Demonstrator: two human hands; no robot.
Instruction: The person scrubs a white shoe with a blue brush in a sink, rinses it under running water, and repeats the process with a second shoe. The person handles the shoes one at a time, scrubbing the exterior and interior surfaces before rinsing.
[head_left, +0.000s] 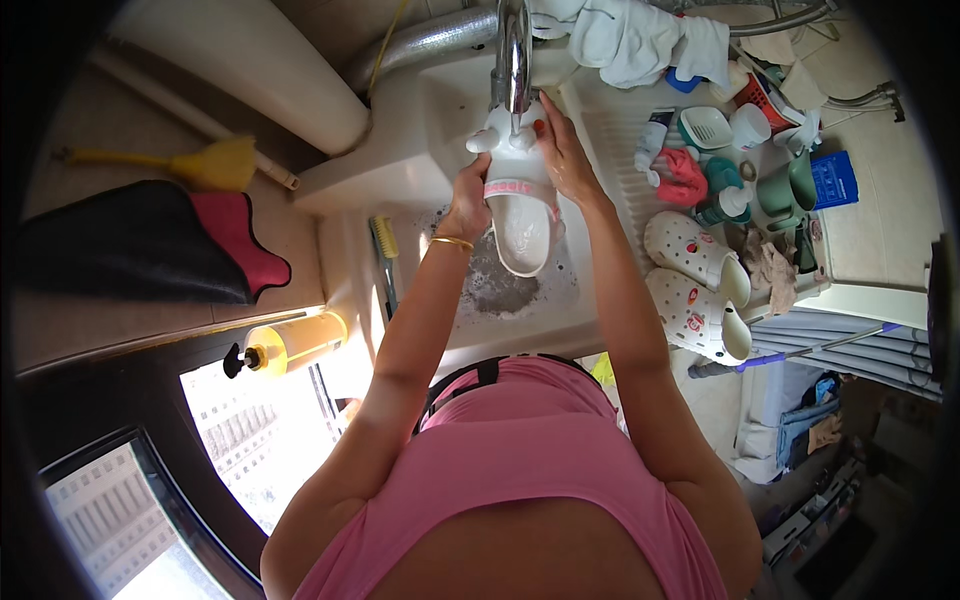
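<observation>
My left hand grips the left side of a white clog-style slipper with pink raised lettering on its strap. On the slipper's other side, near the toe, my right hand holds it. The toe is under the chrome faucet, and a thin stream of water falls on it. Below the slipper, grey sudsy water lies in the white sink. A scrub brush with yellow bristles rests on the sink's left ledge.
Two white clogs with charms stand on the ribbed drainboard at right, near a pump bottle, a pink cloth and a green pitcher. A yellow pump bottle is at left. White cloths hang behind the drainboard.
</observation>
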